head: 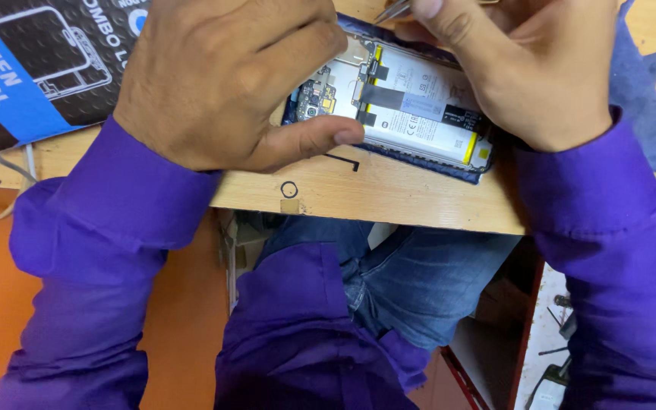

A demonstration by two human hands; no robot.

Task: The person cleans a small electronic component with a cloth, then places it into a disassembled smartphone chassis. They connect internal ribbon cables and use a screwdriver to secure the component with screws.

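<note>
Phone (411, 106), back cover off, flat near the front edge of a wooden bench (389, 197), partly on a blue cloth (647, 91); white battery (427, 114), black flex strip across it, circuit board at the left end. Lying at the bench's far left, a black and blue box (32, 68). Below the bench edge, jeans-clad knees and purple sleeves.

Left hand (222, 76) spread over the phone's left end, thumb pressed along its near edge, fingers curled down on the far side, pinning it. Right hand (525, 68) resting on the phone's right end, fingertips pinched shut on metal tweezers (393, 10) at the top edge. Small black ring (289, 189) on the bench just in front.
</note>
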